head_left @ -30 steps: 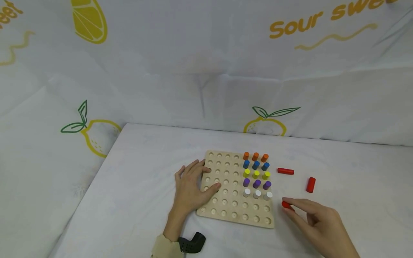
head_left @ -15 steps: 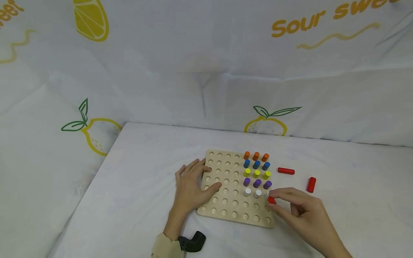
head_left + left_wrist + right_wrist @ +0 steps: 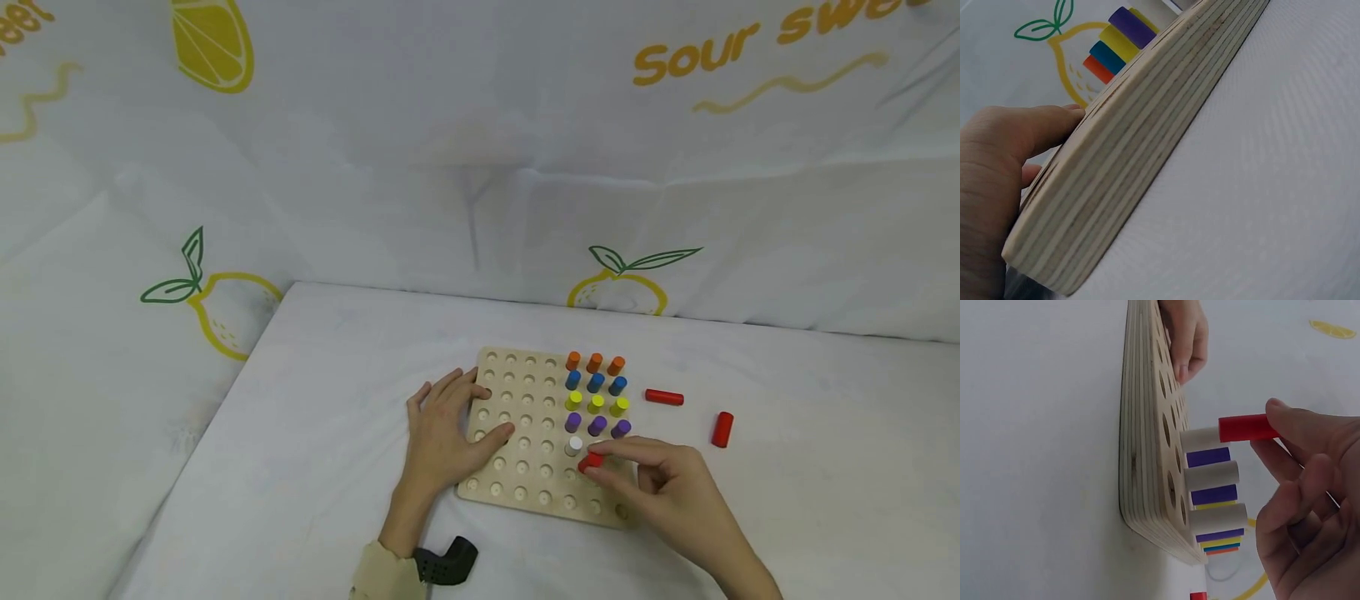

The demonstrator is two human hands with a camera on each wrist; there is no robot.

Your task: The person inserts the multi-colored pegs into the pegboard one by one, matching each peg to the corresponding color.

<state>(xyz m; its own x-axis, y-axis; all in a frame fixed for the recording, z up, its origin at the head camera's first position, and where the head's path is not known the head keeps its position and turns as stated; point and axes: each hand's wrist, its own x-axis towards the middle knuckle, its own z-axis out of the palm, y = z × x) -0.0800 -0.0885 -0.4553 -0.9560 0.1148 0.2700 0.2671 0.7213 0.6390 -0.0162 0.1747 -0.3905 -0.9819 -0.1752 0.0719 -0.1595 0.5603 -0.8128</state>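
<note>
My left hand [image 3: 442,437] rests on the left edge of a wooden pegboard [image 3: 483,475], its thumb on the top face. Between thumb and fingertips, my right hand [image 3: 667,483] pinches a red peg [image 3: 592,461] over the board, just in front of the white row. In the right wrist view the red peg [image 3: 1244,427] is tilted over, beyond the ends of the white pegs [image 3: 1211,477]. On the board's right side stand rows of orange [image 3: 595,362], blue, yellow and purple pegs. In the head view my right hand hides part of the white row.
Two loose red pegs lie on the white cloth right of the board, a nearer-to-board one [image 3: 664,397] and one farther right [image 3: 722,430]. A black device [image 3: 450,561] sits at my left wrist. Behind the table hangs a lemon-printed cloth [image 3: 375,208].
My right hand has carried the red peg leftward from beside the board to above it, in front of the white pegs. The left hand has stayed in place.
</note>
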